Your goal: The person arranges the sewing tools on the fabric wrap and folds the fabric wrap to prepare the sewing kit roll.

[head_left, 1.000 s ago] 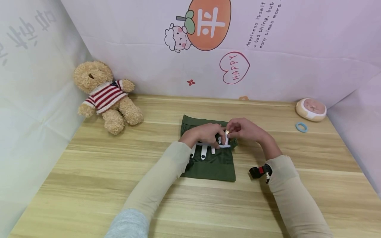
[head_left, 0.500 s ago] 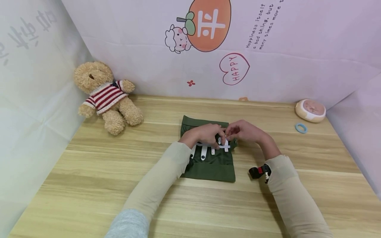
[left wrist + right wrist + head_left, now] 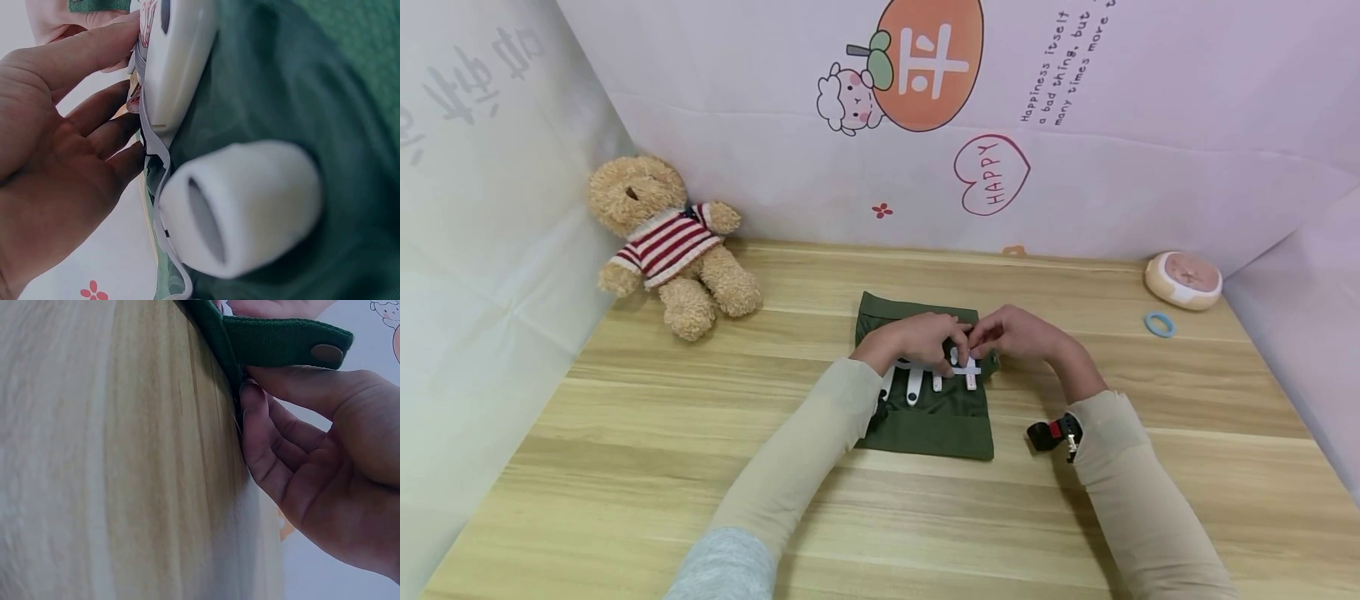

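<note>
Crosswise, a flat pale band [image 3: 154, 144] spans rounded white tools [image 3: 269, 203].

Green cloth wrap [image 3: 927, 435]: unrolled, flat on wooden table [image 3: 625, 475] | slim white strip [image 3: 972, 382]: near wrap's right edge, crossing under pale elastic band [image 3: 959, 372], far end hidden | white pieces [image 3: 913, 388]: to its left, near ends showing

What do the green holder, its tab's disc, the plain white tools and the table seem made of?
Green holder: fabric; matte, textured border, smoother creased inside. Disc: probably metal; dull, brownish, snap-like. White tools: likely hard plastic, at least outside; smooth, rounded, softly shining. Table: wood or wood-look laminate; pale grain streaks fit both.
</note>
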Demonstrator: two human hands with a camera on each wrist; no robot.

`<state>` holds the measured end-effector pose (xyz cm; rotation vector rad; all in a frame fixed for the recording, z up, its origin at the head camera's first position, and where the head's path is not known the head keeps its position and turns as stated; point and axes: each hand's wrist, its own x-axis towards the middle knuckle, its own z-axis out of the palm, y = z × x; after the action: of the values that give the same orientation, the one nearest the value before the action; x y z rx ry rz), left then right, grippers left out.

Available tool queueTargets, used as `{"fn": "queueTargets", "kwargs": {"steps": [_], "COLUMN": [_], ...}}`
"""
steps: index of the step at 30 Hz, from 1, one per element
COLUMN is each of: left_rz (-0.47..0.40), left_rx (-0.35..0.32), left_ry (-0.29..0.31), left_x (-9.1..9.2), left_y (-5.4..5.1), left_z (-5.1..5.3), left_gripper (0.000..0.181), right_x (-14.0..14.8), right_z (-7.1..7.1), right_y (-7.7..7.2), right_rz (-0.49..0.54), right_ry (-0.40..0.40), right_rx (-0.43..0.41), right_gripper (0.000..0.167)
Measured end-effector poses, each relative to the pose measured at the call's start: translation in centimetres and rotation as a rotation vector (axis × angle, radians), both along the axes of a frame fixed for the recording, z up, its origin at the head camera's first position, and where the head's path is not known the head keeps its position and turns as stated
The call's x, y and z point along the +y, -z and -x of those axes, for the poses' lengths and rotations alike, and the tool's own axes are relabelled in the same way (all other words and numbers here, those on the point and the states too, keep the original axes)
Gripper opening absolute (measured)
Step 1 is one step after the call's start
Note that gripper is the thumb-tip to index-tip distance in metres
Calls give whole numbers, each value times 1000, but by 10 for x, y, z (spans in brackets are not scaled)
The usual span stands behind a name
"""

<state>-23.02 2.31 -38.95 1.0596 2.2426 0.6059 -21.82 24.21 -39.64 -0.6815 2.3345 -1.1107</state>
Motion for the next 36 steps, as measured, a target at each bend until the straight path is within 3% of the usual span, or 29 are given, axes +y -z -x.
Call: {"fn": "queueTargets", "kwargs": {"steps": [12,19,25,29,36], "left_rz": [2,-5,-40,-81,-171], "left_rx": [6,-31,-41,-19,61], "left_ry": [0,-4,-25,-46,-147], "left_x": [2,1,-5,-9,-27], "left_y": [2,0,-4,-7,-12], "left_z": [1,2,4,4,6], "left_gripper": [14,18,22,22,24], "right_x": [3,3,7,17,35], "right_z": [1,0,-10,-18,-32], "right_y": [3,3,-1,-3,-5], "right_rz": [10,3,-45,-26,44], "right_ry": [-14,-13,57,122,139], "right_rx": [-5,26,85,18,-123], "right_gripper": [9,11,16,15,17]}}
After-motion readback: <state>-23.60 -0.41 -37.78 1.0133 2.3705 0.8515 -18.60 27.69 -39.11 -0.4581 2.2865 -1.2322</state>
